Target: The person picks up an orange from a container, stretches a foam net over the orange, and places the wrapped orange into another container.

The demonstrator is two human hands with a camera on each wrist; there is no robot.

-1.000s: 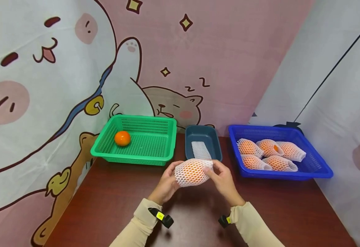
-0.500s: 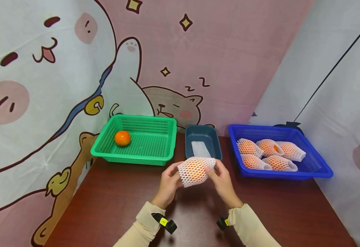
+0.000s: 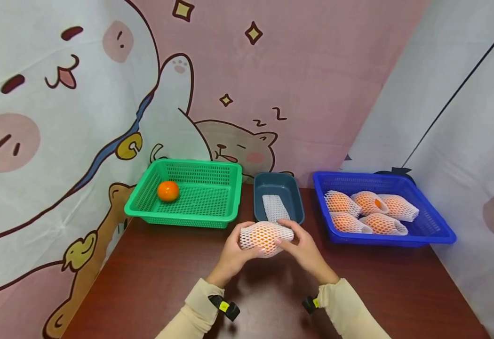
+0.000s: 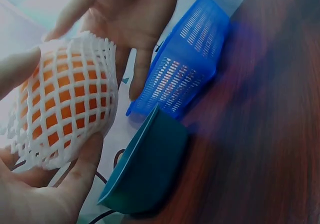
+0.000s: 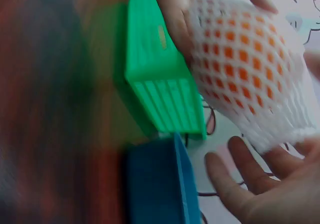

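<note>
An orange in a white foam net sleeve [image 3: 261, 240] is held between both hands above the table, in front of the small teal tray. My left hand [image 3: 232, 252] grips its left end, with the thumb across the near side. At the other end my right hand [image 3: 306, 249] holds the sleeve, thumb on the front and fingers behind. Close up in the left wrist view, the netting [image 4: 72, 93] is stretched round the fruit. The right wrist view shows the narrower sleeve end [image 5: 290, 129] beside the right hand's fingers [image 5: 240, 166].
A green basket [image 3: 183, 220] at the left contains one bare orange [image 3: 168, 191]. The teal tray [image 3: 268, 178] in the middle bears white net sleeve material [image 3: 274, 208]. In the blue basket [image 3: 433, 230] at the right lie several netted oranges [image 3: 342, 203]. A printed cloth stands behind.
The netted orange first shifted slightly right and tilted, then came back level and a little lower. The left thumb now lies across its near side. Baskets and tray keep their places.
</note>
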